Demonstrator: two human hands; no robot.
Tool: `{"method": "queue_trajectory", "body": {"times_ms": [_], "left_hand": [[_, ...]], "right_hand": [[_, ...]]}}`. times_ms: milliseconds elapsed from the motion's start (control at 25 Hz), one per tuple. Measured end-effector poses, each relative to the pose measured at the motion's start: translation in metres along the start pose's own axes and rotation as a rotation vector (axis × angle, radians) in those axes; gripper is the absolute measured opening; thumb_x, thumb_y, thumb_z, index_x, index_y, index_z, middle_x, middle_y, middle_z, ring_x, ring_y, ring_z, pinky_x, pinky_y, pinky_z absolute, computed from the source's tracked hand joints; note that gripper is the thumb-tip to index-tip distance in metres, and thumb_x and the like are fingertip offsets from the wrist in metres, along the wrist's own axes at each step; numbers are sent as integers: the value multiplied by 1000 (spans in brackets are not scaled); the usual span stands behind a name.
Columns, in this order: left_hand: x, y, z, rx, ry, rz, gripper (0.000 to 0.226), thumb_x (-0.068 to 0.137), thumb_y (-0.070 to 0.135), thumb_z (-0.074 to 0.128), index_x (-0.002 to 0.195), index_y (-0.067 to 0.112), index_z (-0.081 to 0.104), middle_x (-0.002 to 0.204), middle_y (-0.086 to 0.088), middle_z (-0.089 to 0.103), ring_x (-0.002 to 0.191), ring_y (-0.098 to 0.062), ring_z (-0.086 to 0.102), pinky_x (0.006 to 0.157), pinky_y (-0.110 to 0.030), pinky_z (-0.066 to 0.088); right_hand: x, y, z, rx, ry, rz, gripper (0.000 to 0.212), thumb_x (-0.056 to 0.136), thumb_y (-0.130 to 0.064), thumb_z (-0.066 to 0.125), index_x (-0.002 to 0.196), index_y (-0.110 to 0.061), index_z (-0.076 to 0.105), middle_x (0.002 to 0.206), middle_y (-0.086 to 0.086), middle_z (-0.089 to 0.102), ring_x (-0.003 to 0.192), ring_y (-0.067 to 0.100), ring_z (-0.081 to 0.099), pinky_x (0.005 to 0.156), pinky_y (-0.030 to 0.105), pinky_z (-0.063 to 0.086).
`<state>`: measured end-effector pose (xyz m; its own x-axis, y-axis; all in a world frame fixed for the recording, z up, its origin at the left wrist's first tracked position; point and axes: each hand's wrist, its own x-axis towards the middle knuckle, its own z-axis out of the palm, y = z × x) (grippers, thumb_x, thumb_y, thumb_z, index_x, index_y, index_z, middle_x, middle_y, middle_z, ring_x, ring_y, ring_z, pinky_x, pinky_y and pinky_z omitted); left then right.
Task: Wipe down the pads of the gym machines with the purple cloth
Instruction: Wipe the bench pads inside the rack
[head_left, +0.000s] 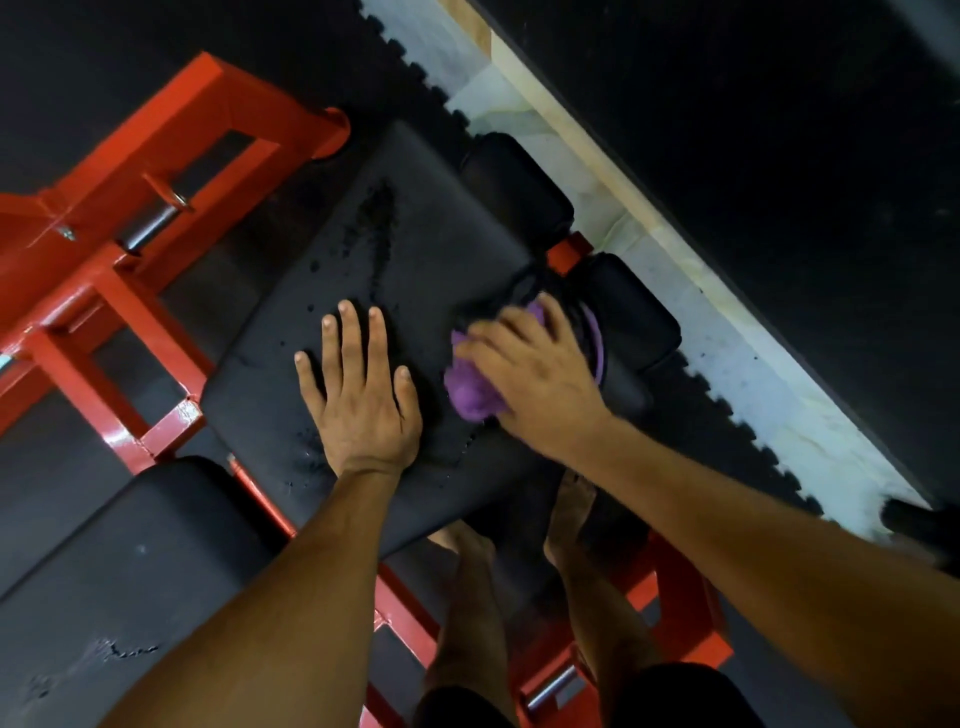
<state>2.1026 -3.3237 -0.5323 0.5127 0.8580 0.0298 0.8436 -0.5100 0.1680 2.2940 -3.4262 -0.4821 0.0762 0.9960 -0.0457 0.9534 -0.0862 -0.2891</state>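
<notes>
The person leans over a black seat pad (395, 270) on a red machine frame (156, 171). The left hand (358, 400) lies flat on the pad, fingers straight and spread, palm down, grasping nothing. Just beside it, the right hand (530, 374) presses a bunched purple cloth (470, 389) against the pad near its far edge; the fingers curl over the cloth, though motion blur hides exactly how they grip. Dark wet spots and streaks mark the pad above the left hand. Beyond the right hand sit two black roller pads (519, 182), one on either side of a red post. A second black pad (119, 561) lies at lower left. Bare feet (569, 514) stand on the floor below the pad.
</notes>
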Motion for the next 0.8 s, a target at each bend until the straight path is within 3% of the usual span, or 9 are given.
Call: {"method": "queue_trajectory", "body": {"times_ms": [80, 160, 280, 360, 480, 560, 800], "left_hand": [[0, 1, -1, -7, 2, 0, 64, 105, 42, 25, 164, 19, 23, 173, -7, 15, 160, -25, 11, 126, -59, 10], [1, 1, 0, -2, 2, 0, 64, 105, 42, 24, 164, 19, 23, 173, -7, 14, 160, -25, 10, 127, -59, 9], [3, 1, 2, 11, 11, 9, 63, 105, 41, 25, 164, 19, 24, 173, -7, 15, 160, -25, 11, 127, -58, 8], [2, -1, 3, -4, 8, 5, 63, 105, 41, 26, 164, 19, 25, 172, -7, 16, 160, -25, 12, 127, -58, 8], [-1, 1, 0, 0, 8, 3, 63, 104, 40, 26, 164, 20, 26, 172, -7, 17, 159, -24, 13, 127, -59, 9], [4, 2, -2, -6, -14, 3, 62, 104, 39, 27, 164, 20, 25, 172, -5, 16, 160, -23, 11, 127, -58, 8], [7, 6, -16, 30, -155, -38, 64, 102, 44, 30, 162, 22, 28, 171, -4, 19, 158, -25, 15, 126, -57, 12]], "right_hand": [[-50, 2, 2, -39, -124, -191, 69, 69, -25, 66, 137, -21, 58, 137, 1, 58, 130, 30, 50, 118, 61, 25], [-82, 31, -11, -92, -163, -315, 78, 63, -25, 79, 139, -24, 57, 139, 0, 59, 130, 28, 49, 118, 58, 26], [-51, 65, -11, -64, -34, -112, 83, 57, -15, 83, 135, -21, 57, 133, 4, 62, 121, 30, 49, 109, 55, 35], [-16, 40, -3, -33, 64, 1, 75, 58, -13, 77, 130, -19, 60, 130, 3, 62, 117, 30, 48, 107, 55, 36], [-26, 3, 7, 9, -79, -211, 74, 61, -24, 77, 132, -24, 57, 133, -2, 58, 123, 25, 47, 114, 55, 28], [-55, 16, -1, 62, -163, -332, 76, 64, -26, 78, 136, -24, 54, 135, -5, 57, 126, 24, 49, 117, 52, 28], [-20, 54, -47, 105, 80, -136, 76, 58, -4, 72, 133, -13, 59, 136, 7, 57, 119, 32, 48, 106, 51, 42]]}}
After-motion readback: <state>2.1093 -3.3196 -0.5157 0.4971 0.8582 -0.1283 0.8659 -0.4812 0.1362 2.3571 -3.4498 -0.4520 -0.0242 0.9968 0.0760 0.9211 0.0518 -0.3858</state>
